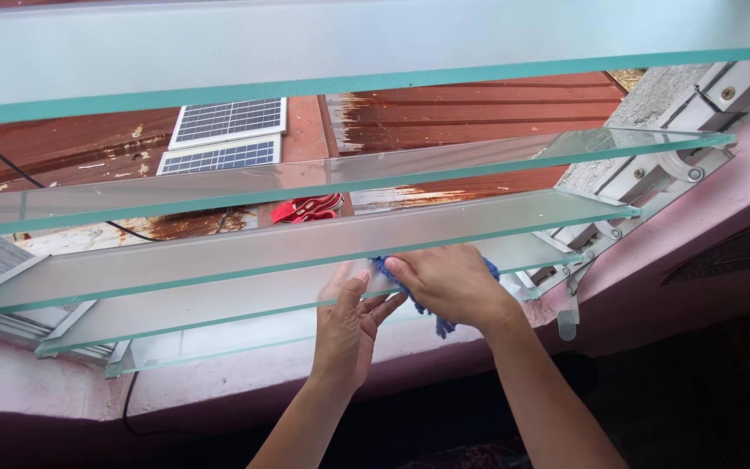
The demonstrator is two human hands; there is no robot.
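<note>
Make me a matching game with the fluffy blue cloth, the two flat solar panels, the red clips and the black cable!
Things:
1. fluffy blue cleaning cloth
2. two flat grey solar panels
3. red plastic clips
4. thin black cable

Places:
A. lying on the rusty roof, seen between two glass slats
B. running across the roof at the far left
C. side by side on the roof, upper left
D. under the right hand, pressed on a frosted glass slat

Pairs: 1-D, 2-C, 3-A, 4-B
</note>
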